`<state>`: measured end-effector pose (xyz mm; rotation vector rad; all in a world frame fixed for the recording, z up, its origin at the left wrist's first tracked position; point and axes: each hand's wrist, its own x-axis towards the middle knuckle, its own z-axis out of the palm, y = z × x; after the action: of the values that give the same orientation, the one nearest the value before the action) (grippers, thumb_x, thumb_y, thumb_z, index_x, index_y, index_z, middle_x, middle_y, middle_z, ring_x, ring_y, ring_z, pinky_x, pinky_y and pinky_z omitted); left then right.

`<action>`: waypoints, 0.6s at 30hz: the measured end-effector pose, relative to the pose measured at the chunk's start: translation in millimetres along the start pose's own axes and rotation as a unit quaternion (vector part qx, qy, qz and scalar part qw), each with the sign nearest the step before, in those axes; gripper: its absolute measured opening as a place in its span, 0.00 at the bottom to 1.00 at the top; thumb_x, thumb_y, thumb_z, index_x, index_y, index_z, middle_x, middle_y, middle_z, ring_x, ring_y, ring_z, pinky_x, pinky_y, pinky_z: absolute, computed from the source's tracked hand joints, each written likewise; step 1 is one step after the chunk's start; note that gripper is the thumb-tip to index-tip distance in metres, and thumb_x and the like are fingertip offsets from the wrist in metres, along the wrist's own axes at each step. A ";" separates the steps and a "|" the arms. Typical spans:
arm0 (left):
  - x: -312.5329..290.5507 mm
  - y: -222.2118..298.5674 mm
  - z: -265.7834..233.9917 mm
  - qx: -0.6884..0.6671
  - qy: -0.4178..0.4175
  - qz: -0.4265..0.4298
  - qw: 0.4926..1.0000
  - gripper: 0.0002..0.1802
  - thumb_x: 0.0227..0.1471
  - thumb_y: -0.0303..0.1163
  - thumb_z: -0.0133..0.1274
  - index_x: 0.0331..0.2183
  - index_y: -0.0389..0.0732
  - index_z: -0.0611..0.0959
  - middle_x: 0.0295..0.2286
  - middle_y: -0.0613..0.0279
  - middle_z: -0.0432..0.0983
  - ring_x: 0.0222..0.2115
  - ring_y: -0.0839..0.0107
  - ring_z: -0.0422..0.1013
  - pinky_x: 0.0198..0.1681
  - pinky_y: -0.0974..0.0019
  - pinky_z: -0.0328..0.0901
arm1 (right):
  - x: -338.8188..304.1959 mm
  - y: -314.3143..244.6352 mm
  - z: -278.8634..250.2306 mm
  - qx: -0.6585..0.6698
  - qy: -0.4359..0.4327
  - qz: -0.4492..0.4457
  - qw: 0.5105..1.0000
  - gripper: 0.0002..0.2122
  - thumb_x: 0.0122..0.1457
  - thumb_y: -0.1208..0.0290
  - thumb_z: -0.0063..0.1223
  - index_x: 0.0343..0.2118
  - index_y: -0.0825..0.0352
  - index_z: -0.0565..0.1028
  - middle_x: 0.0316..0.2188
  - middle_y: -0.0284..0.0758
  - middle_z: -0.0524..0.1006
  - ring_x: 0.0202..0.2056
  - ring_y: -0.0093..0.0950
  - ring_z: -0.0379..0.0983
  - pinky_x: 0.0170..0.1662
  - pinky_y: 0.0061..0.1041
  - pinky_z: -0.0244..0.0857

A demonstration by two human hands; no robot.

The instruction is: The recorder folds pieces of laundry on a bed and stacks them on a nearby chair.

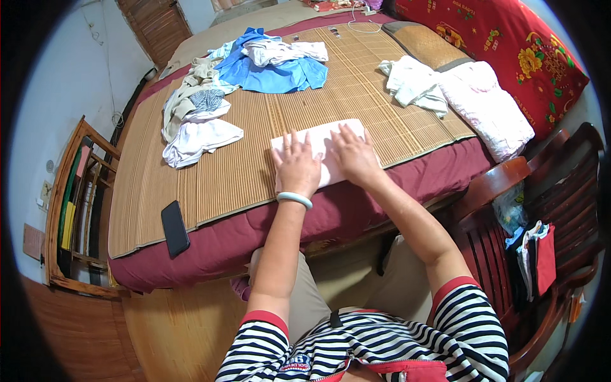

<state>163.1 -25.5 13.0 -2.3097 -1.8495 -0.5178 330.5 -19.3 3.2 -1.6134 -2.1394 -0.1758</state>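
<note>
A pale pink folded cloth [328,167] lies flat near the front edge of the bamboo mat [235,178] on the bed. My left hand [298,164] rests on its left part, palm down with the fingers spread, and a pale bangle [294,200] circles that wrist. On the right part of the cloth lies my right hand [354,153], also flat with its fingers apart. Both hands press on top and hold nothing. Whether the cloth is a garment or a sheet cannot be told, as the hands cover much of it.
A loose clothes pile [280,70], blue, white and beige, spreads over the mat's far left. White clothing [414,86] and a pinkish bundle [487,108] lie right. A black phone [175,228] sits at the front-left edge. A wooden chair [490,254] with folded clothes [531,258] stands right.
</note>
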 end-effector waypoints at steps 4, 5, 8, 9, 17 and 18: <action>-2.5 2.6 7.1 -0.010 -0.062 0.020 0.998 0.33 0.61 0.50 0.44 0.64 0.49 0.64 0.65 0.52 0.52 0.66 0.54 0.48 0.67 0.46 0.44 | -8.9 0.3 9.8 0.005 -0.031 -0.037 0.999 0.25 0.64 0.56 0.42 0.61 0.63 0.67 0.63 0.43 0.63 0.66 0.38 0.56 0.67 0.51 0.43; -2.1 -1.1 7.9 -0.009 -0.062 0.019 0.998 0.33 0.61 0.50 0.44 0.64 0.49 0.64 0.65 0.52 0.52 0.66 0.54 0.48 0.67 0.46 0.44 | -9.0 2.2 8.9 0.006 -0.031 -0.038 0.999 0.25 0.64 0.56 0.42 0.61 0.63 0.67 0.63 0.43 0.63 0.66 0.38 0.56 0.67 0.51 0.43; -0.1 -8.5 3.2 0.005 -0.082 -0.054 0.995 0.35 0.61 0.53 0.43 0.65 0.49 0.62 0.66 0.53 0.50 0.67 0.54 0.47 0.66 0.43 0.45 | -6.1 11.1 4.8 0.001 -0.073 0.032 0.997 0.31 0.63 0.45 0.41 0.64 0.61 0.63 0.66 0.42 0.59 0.68 0.37 0.50 0.68 0.50 0.41; 0.0 -11.4 3.3 0.005 -0.082 -0.054 0.995 0.35 0.61 0.53 0.43 0.65 0.49 0.62 0.66 0.53 0.50 0.67 0.54 0.47 0.66 0.43 0.45 | -5.1 16.0 4.5 0.001 -0.073 0.032 0.997 0.31 0.63 0.45 0.41 0.64 0.61 0.63 0.66 0.42 0.59 0.68 0.37 0.50 0.68 0.50 0.41; 3.0 -26.5 -6.6 -0.057 -0.123 -0.139 0.981 0.38 0.62 0.55 0.40 0.67 0.48 0.55 0.67 0.54 0.46 0.68 0.56 0.41 0.67 0.42 0.42 | -7.0 62.4 7.3 0.134 -0.138 0.188 0.963 0.32 0.64 0.48 0.36 0.67 0.62 0.56 0.66 0.43 0.57 0.67 0.41 0.53 0.69 0.42 0.42; 4.0 -27.6 -7.4 -0.047 -0.127 -0.139 0.981 0.38 0.62 0.54 0.40 0.67 0.48 0.55 0.67 0.54 0.45 0.68 0.55 0.41 0.67 0.42 0.42 | -6.7 64.0 7.4 0.134 -0.133 0.188 0.964 0.32 0.64 0.48 0.36 0.67 0.63 0.55 0.66 0.44 0.58 0.67 0.41 0.53 0.69 0.42 0.42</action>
<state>135.8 -17.6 18.4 -2.2780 -2.3356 -0.3621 389.9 -2.9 -16.9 -1.9183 -1.8867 0.4528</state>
